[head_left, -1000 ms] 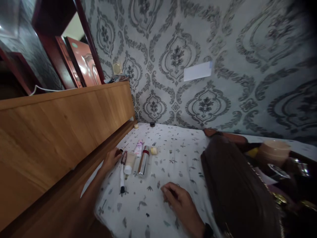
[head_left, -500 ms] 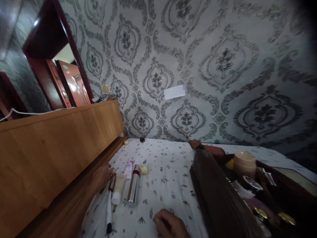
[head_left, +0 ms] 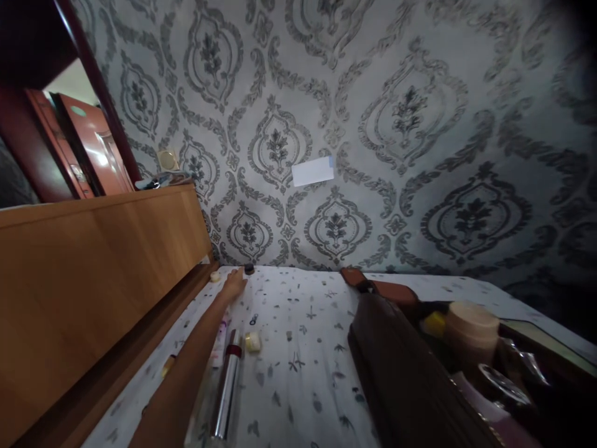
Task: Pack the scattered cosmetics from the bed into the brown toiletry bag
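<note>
In the head view: reached far left with the left hand (head_left: pixel 236 285), open-fingered, past the silver tube (head_left: pixel 226 392) to just beside the dark jar (head_left: pixel 249 269) near the wall (head_left: pixel 373 124); within grasp now, cannot tell if touching. No longer showing the right hand; cannot tell its state.

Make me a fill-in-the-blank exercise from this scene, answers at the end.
In the picture, the left hand is between a small cream pot and a small ____ pot.
The silver tube has a band coloured ____.
The white label is on the patterned ____.

Missing words: black; red; wall.
</note>
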Tool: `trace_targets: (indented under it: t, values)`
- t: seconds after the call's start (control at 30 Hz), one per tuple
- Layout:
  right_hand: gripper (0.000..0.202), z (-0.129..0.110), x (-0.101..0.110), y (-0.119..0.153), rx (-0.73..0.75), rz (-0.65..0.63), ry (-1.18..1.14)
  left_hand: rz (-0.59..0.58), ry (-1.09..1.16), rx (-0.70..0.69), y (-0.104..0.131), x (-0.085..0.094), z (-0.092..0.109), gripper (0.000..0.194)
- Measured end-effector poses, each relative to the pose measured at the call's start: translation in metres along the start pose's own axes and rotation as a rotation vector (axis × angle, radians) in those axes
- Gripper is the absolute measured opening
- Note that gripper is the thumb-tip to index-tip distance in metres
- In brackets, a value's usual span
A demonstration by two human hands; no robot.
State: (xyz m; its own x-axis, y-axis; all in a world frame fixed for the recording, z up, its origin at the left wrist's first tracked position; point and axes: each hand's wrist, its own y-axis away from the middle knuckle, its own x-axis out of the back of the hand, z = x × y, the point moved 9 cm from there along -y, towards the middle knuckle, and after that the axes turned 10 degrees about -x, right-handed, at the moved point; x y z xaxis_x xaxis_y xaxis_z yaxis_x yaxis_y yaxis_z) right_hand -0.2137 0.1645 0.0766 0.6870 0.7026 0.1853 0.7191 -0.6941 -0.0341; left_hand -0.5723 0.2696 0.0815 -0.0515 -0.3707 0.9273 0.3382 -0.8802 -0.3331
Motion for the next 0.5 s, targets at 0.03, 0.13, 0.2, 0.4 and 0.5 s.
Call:
trace_targets:
  t: [0.03, 0.13, 0.2, 0.4, 0.5]
  values:
    - [0.021, -0.005, 0.018, -0.018, 0.001, 0.036, -0.015, 0.003, 0.002, 0.015, -0.011, -0.007, -0.001, 0.038]
    - [0.020, -0.021, 0.086, -0.077, 0.017, 0.172, -0.060, 0.008, 0.012, 0.045, -0.037, -0.026, -0.004, 0.038]
    - [0.030, -0.027, 0.130, -0.112, 0.035, 0.268, -0.078, 0.007, 0.028, 0.051, -0.050, -0.036, -0.004, 0.038]
    - [0.032, -0.013, 0.191, -0.167, 0.038, 0.403, -0.049, -0.039, 0.121, 0.043, -0.067, -0.056, 0.000, 0.038]
    - [0.032, -0.003, 0.193, -0.173, 0.027, 0.417, -0.051, -0.054, 0.181, 0.049, -0.066, -0.052, -0.003, 0.034]
